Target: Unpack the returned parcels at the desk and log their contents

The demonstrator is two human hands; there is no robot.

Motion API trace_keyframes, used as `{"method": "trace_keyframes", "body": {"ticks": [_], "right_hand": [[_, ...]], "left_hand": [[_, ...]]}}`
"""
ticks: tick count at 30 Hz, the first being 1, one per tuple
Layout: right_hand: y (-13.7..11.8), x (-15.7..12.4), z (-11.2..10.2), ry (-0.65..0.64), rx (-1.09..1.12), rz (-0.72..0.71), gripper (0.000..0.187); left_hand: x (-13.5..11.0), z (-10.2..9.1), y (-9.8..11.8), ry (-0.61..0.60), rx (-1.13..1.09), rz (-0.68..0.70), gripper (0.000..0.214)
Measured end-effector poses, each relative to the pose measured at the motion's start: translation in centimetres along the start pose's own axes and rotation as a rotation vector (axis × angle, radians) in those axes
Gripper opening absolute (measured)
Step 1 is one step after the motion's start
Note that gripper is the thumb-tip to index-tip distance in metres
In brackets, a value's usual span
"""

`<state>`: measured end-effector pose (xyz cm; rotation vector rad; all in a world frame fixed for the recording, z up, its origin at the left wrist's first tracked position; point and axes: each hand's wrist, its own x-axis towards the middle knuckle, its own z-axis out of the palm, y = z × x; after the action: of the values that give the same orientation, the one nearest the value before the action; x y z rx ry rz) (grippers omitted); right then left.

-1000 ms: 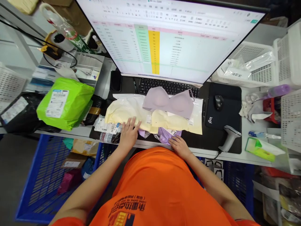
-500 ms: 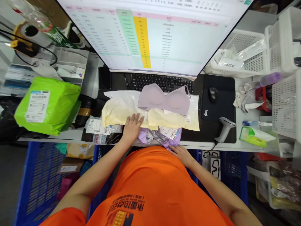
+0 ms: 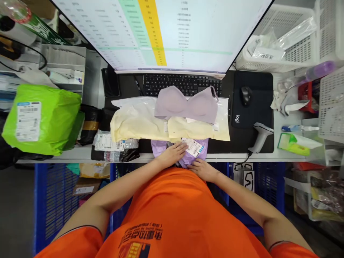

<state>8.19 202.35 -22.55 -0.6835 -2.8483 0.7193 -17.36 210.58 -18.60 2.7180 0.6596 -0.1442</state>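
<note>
My left hand (image 3: 172,154) lies on a purple mailer bag (image 3: 158,146) with a white label (image 3: 193,147) at the desk's front edge, fingers stretched toward the label. My right hand (image 3: 203,170) grips the same bag's near edge, fingers curled. Just behind the bag lie pale yellow garments in clear plastic (image 3: 139,123). A lilac bra (image 3: 185,104) rests on top of them, in front of the black keyboard (image 3: 182,82).
A large monitor (image 3: 166,32) shows a spreadsheet. Mouse (image 3: 246,96) on a black pad and a barcode scanner (image 3: 259,138) sit to the right. A green parcel (image 3: 40,118) lies left. White baskets (image 3: 292,43) stand at right; blue crates (image 3: 48,200) below the desk.
My left hand left the yellow garments and came down onto the purple bag. The right hand stays at the bag's edge. The view tilted down.
</note>
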Motion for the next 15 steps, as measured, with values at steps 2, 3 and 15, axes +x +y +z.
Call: {"method": "trace_keyframes", "body": {"ticks": [2,3,15], "right_hand": [[-0.8,-0.6,0.1,0.095,-0.004,0.22,0.039],[-1.2,-0.8,0.3,0.169,-0.008,0.389,0.042],[0.1,0.7,2.8,0.786,0.529,1.184,0.05]], "left_hand": [[-0.6,1.3,0.0,-0.007,-0.007,-0.065,0.043],[-1.0,1.8,-0.1,-0.001,-0.013,-0.092,0.043],[-1.3,2.7,2.2,0.071,0.033,-0.082,0.043]]}}
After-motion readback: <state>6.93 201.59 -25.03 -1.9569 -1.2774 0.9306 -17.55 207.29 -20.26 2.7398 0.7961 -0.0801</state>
